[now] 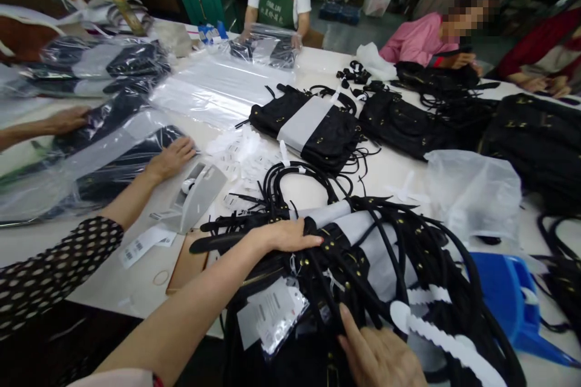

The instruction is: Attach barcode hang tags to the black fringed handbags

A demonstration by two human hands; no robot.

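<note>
A black handbag [281, 369] with gold studs, a zip and grey wrapping lies in front of me at the table edge. My left hand [290, 236] reaches across its top, fingers curled over the studded part by the straps. Lower down, my right hand [385, 354] is on the same bag, thumb and forefinger at a dark strap; its other fingers are partly cut off by the frame. Between my arms hang paper tags [272, 314] in a clear sleeve. Black looped handles [302, 169] rise behind the left hand, and white paper strips [449, 332] wrap handles at the right.
A grey tape dispenser [197, 196], a tan box [188, 263] and loose white tags [242, 154] lie left. Another person's hand [172, 157] rests on plastic-wrapped bags. A wrapped black bag [313, 127] lies ahead. At right are a translucent bag [474, 193] and blue container [503, 296].
</note>
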